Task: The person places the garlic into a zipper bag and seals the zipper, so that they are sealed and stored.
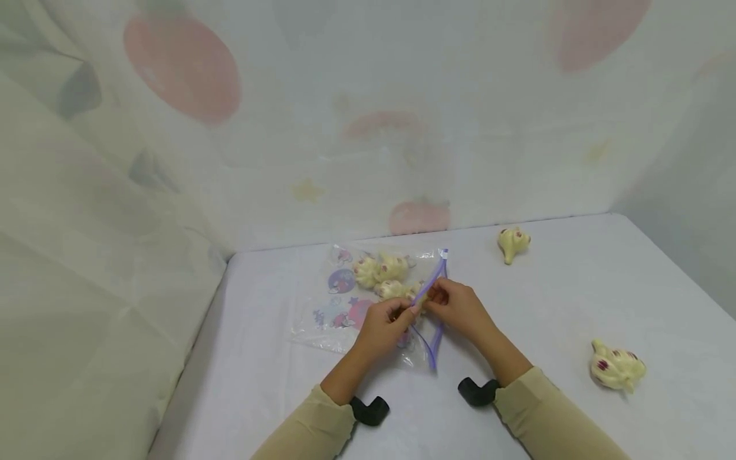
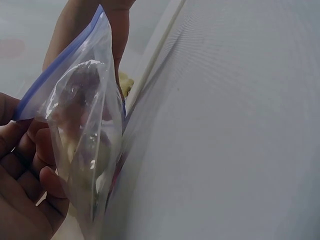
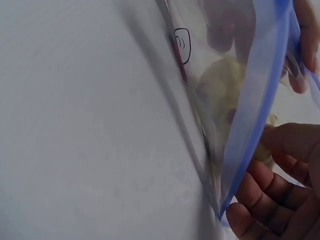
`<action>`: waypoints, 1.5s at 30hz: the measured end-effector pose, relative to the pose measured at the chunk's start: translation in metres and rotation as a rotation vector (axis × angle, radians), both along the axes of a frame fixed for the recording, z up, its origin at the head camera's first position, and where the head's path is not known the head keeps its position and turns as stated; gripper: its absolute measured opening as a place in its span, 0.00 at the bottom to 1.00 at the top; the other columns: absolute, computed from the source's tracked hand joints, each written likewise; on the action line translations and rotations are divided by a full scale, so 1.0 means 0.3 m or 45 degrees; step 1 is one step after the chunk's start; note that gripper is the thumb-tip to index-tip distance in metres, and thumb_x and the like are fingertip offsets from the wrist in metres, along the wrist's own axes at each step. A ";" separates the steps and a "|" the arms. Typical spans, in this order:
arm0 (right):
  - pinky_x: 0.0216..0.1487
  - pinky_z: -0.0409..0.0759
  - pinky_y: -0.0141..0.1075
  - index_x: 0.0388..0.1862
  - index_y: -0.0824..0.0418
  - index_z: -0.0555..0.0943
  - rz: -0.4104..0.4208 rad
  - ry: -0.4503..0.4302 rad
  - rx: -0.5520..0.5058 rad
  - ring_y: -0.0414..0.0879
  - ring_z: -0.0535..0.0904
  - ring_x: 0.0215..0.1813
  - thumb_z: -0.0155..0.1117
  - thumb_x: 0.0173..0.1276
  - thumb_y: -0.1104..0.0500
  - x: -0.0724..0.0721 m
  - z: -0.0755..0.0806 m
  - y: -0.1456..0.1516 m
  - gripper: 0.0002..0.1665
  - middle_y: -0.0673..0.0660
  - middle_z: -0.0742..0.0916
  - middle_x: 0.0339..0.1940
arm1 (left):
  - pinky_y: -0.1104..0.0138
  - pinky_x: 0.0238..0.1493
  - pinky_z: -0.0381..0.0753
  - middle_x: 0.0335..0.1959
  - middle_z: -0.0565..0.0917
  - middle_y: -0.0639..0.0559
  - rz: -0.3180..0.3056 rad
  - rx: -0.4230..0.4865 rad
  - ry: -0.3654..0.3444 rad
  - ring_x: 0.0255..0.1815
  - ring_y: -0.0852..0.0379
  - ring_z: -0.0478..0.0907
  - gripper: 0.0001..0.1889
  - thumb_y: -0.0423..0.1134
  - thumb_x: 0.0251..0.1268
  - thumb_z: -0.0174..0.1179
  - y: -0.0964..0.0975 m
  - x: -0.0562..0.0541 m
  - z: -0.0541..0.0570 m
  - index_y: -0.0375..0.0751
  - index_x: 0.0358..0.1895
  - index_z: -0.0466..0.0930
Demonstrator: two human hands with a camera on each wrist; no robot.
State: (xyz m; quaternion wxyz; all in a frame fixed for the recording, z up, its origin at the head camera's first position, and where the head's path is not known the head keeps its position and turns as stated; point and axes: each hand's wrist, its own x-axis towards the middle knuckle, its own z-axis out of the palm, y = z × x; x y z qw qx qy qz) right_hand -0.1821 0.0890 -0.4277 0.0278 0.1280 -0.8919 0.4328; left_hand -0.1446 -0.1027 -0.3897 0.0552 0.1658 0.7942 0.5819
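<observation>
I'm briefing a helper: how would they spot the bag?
On the white table, the left hand and right hand meet at a clear bag. Unlike the loose cream pieces to its right, it has prints and a purple zip strip.

A white table [image 1: 552, 409] is running back to a pale hanging cloth [image 1: 276, 115], where a large reddish print [image 1: 181, 67] is showing at upper left, a smaller fruit print [image 1: 420, 218] is sitting just above the table's back edge, and a faint yellow star [image 1: 307, 190] is appearing between them. A creased side curtain [image 1: 75, 287] is hanging along the left.

Sleeves [image 1: 554, 418] cut off (bottom edge); cream object [image 3: 222, 82] blurred behind bag [image 3: 256, 85].
</observation>
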 end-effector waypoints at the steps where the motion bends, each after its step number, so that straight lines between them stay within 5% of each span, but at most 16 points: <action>1: 0.33 0.75 0.33 0.33 0.58 0.80 -0.015 -0.012 0.003 0.40 0.76 0.30 0.73 0.59 0.58 -0.004 0.000 -0.006 0.09 0.49 0.84 0.26 | 0.75 0.23 0.70 0.25 0.79 0.31 -0.003 0.007 0.006 0.20 0.65 0.71 0.11 0.34 0.71 0.58 0.000 -0.001 -0.003 0.25 0.37 0.81; 9: 0.43 0.83 0.41 0.39 0.61 0.83 -0.009 -0.115 -0.086 0.49 0.84 0.40 0.70 0.60 0.58 -0.023 -0.005 -0.028 0.10 0.56 0.88 0.36 | 0.75 0.21 0.69 0.22 0.78 0.31 -0.004 0.034 0.035 0.18 0.66 0.70 0.12 0.33 0.71 0.58 0.000 -0.010 -0.011 0.23 0.34 0.80; 15: 0.53 0.82 0.52 0.57 0.65 0.79 0.143 -0.166 -0.196 0.60 0.83 0.52 0.66 0.65 0.62 -0.024 -0.032 -0.023 0.21 0.63 0.84 0.52 | 0.75 0.22 0.70 0.24 0.79 0.30 -0.016 0.048 0.024 0.19 0.67 0.70 0.12 0.33 0.71 0.58 -0.007 -0.015 -0.007 0.22 0.36 0.80; 29: 0.54 0.79 0.51 0.64 0.60 0.77 0.277 -0.195 -0.136 0.58 0.81 0.55 0.63 0.70 0.57 -0.014 -0.032 -0.019 0.24 0.62 0.84 0.58 | 0.74 0.23 0.72 0.25 0.80 0.29 -0.022 0.030 0.015 0.22 0.52 0.74 0.11 0.33 0.71 0.57 -0.008 -0.014 -0.001 0.24 0.37 0.81; 37: 0.46 0.82 0.43 0.44 0.58 0.86 0.129 -0.102 -0.047 0.48 0.83 0.43 0.67 0.66 0.57 -0.036 -0.022 -0.002 0.10 0.55 0.89 0.41 | 0.75 0.22 0.71 0.25 0.80 0.28 0.019 0.053 0.031 0.22 0.41 0.74 0.12 0.33 0.71 0.57 -0.011 -0.015 -0.009 0.23 0.35 0.81; 45: 0.34 0.76 0.32 0.43 0.59 0.86 -0.155 -0.080 -0.118 0.46 0.77 0.36 0.66 0.67 0.58 -0.060 0.018 0.103 0.09 0.55 0.89 0.39 | 0.76 0.23 0.71 0.25 0.81 0.31 0.004 0.002 0.041 0.21 0.66 0.71 0.11 0.33 0.70 0.58 -0.012 -0.012 -0.018 0.24 0.37 0.82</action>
